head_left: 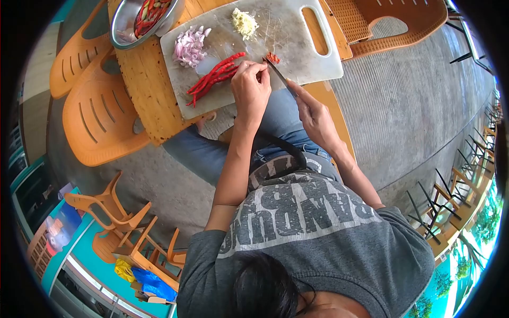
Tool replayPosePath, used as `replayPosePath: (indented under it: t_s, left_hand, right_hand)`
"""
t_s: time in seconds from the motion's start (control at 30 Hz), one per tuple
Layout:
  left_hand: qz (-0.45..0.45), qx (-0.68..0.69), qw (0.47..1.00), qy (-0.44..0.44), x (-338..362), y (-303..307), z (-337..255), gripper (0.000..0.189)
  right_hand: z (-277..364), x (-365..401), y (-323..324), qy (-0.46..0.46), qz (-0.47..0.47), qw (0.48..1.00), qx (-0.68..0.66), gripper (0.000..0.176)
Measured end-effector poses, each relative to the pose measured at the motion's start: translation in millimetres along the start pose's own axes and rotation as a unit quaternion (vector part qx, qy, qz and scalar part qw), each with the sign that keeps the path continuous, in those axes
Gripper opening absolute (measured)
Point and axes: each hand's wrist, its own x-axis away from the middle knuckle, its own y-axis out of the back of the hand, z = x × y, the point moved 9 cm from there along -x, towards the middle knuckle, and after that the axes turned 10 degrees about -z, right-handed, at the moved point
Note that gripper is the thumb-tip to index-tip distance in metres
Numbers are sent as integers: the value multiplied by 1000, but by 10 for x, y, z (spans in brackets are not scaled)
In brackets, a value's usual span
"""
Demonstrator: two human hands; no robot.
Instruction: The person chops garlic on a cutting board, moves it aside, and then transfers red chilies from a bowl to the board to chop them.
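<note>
My right hand [317, 116] grips the knife [279, 74], hiding its handle; my left hand [251, 87] pinches a chili [265, 60], mostly covered by my fingers. Whole chilies [214, 79] lie beside it on the board [214, 51]. Farther off sit chopped onion [191, 46], garlic [244, 24] and a cut-off metal bowl [121, 26].

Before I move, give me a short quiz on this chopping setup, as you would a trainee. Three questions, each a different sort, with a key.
1. True or false: the left hand holds the knife.
2. Which chopped pile lies closest to the metal bowl?
3. The whole chillies on the cutting board are: A) green; B) yellow; C) red.

Key:
1. False; the right hand holds it.
2. The purple-white pile.
3. C
</note>
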Motion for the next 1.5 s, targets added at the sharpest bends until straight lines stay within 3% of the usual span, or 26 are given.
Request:
replayPosePath:
  t_s: [0.53, 0.73, 0.83, 0.9, 1.0, 1.5]
  left_hand:
    - [7, 4, 1000, 6, 7, -24, 34, 7]
    - [18, 21, 999, 35, 5, 0, 40, 5]
    - [9, -18, 1000, -24, 2, 35, -44, 5]
    - [18, -21, 999, -19, 0, 28, -58, 6]
    - [10, -30, 999, -20, -4, 22, -59, 6]
    - [22, -16, 1000, -2, 11, -51, -28, 6]
  right_hand:
    - [124, -171, -227, 62, -26, 997, 47, 45]
    - [18, 103, -64, 40, -19, 999, 22, 42]
    - [-25, 36, -6, 23, -14, 1000, -1, 40]
    - [-63, -6, -27, -29, 17, 999, -11, 40]
    - [-54, -27, -36, -29, 20, 999, -13, 40]
    - [88, -85, -127, 35, -14, 998, 41, 43]
